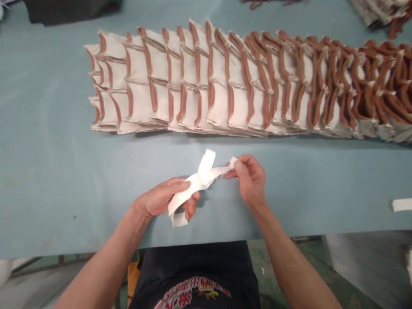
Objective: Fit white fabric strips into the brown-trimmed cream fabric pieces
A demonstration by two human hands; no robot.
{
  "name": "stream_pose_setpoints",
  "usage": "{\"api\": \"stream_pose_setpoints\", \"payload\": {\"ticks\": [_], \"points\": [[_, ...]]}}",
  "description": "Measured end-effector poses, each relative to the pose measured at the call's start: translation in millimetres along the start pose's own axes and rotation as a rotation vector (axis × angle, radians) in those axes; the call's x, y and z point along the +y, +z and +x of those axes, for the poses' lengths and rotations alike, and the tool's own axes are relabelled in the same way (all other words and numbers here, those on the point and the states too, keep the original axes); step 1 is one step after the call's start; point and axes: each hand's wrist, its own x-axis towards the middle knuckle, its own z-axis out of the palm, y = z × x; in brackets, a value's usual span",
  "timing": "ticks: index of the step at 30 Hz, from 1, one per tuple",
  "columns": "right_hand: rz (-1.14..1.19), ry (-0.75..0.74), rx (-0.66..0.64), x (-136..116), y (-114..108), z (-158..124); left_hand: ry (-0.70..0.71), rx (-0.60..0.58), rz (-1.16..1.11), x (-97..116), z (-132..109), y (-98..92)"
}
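Note:
Between my hands, above the front part of the table, is a bundle of white fabric strips (206, 174). My left hand (167, 195) is closed on the bundle's lower left part, thumb on top and fingers beneath. One strip end curls down below that hand, and another sticks up near the middle. My right hand (249, 178) pinches a strip's end between thumb and fingers and holds it out to the right. Behind both hands lies a long row of overlapping white fabric pieces with brown edges (199, 81), apart from them.
The blue-grey table (64, 180) ends just in front of my body. A white strip (402, 204) lies near its right edge. Dark cloth (71, 9) rests at the far left, and more grey and brown fabric pieces (383, 10) at the far right.

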Motion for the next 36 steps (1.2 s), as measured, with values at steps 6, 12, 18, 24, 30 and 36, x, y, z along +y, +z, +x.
{"api": "stream_pose_setpoints", "payload": {"ticks": [6,12,18,24,30,36], "points": [[-0.199,-0.178,0.006,12.3,6.3,-9.6,-0.013,-0.129,-0.097,-1.4,-0.2,-3.7],[-0.215,-0.236,0.121,15.3,4.1,-11.2,0.072,-0.074,-0.031,-7.0,-2.8,4.9],[-0.049,-0.156,0.166,-3.7,-1.2,-10.2,0.207,0.140,0.377,-11.5,-6.0,27.5],[0.143,-0.075,0.135,-30.4,-12.4,-35.0,0.248,0.226,0.514,-41.4,-21.4,54.3],[0.204,0.036,0.057,-41.9,-17.1,-69.8,0.460,0.284,0.629,-108.1,-63.8,100.3],[0.147,0.126,0.106,-23.2,-9.1,-87.3,0.686,0.421,0.955,-166.8,-79.6,122.5]]}}
